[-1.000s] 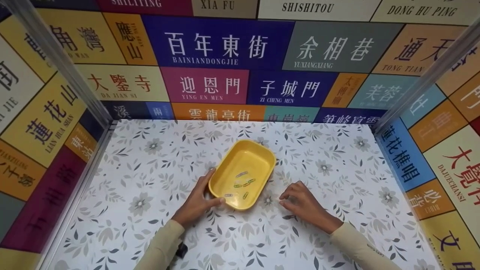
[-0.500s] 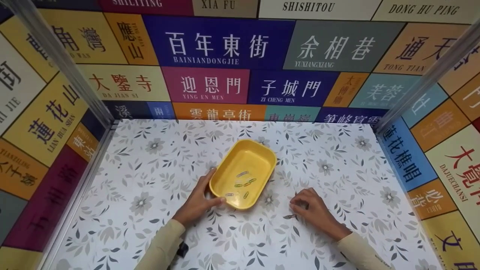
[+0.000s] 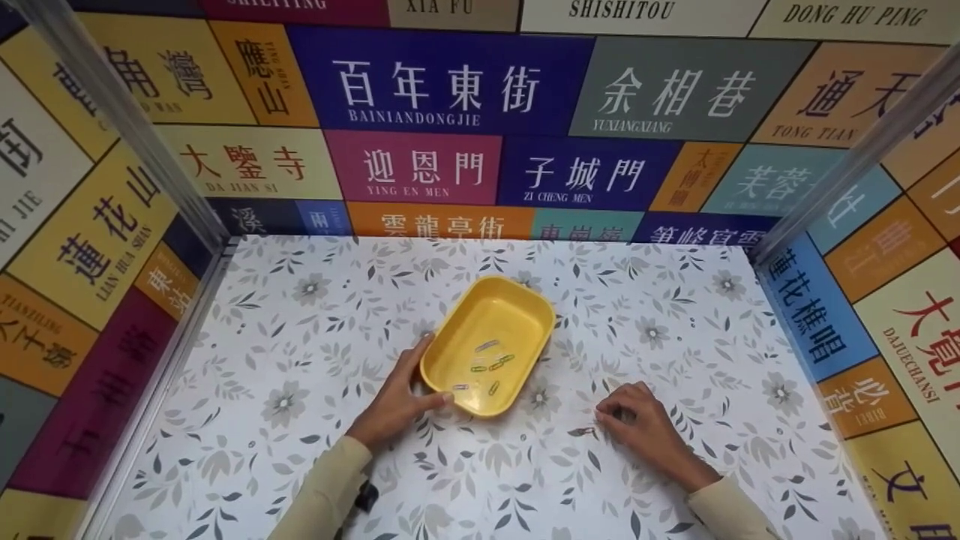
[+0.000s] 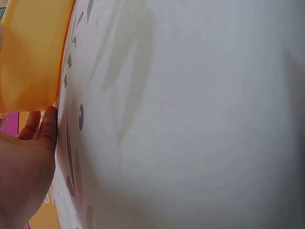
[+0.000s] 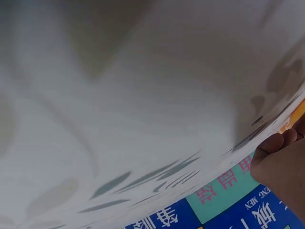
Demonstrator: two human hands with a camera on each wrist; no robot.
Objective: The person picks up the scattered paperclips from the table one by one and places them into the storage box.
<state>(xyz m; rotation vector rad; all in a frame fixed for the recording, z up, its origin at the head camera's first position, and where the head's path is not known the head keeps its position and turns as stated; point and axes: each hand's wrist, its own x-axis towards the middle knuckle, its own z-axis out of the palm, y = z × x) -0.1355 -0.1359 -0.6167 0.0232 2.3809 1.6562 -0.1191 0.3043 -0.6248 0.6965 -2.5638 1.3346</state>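
Observation:
A yellow rectangular tray (image 3: 499, 315) stands slanted on the patterned table, with several small paper clips (image 3: 487, 346) lying loose on its floor. My left hand (image 3: 394, 405) holds the tray's near left corner, its thumb over the rim and its fingers along the outer side. In the left wrist view, fingertips (image 4: 51, 114) sit low against the tray wall. To the right of the tray, my right hand (image 3: 645, 431) is low over the table with curled fingers, thumb and index close together. I cannot tell whether anything is between them. A small brownish shape (image 3: 591, 430) shows by its fingertips.
White table covering (image 3: 330, 337) printed with grey leaves and flowers lies under everything. Panels with coloured street-name blocks (image 3: 442, 82) rise at the back and both sides. Clear upright corner strips (image 3: 150, 142) stand at the back left and right.
My right hand has moved away from the tray, rightward and a little nearer to me. My left hand and the tray have stayed in place, and the clips look unchanged.

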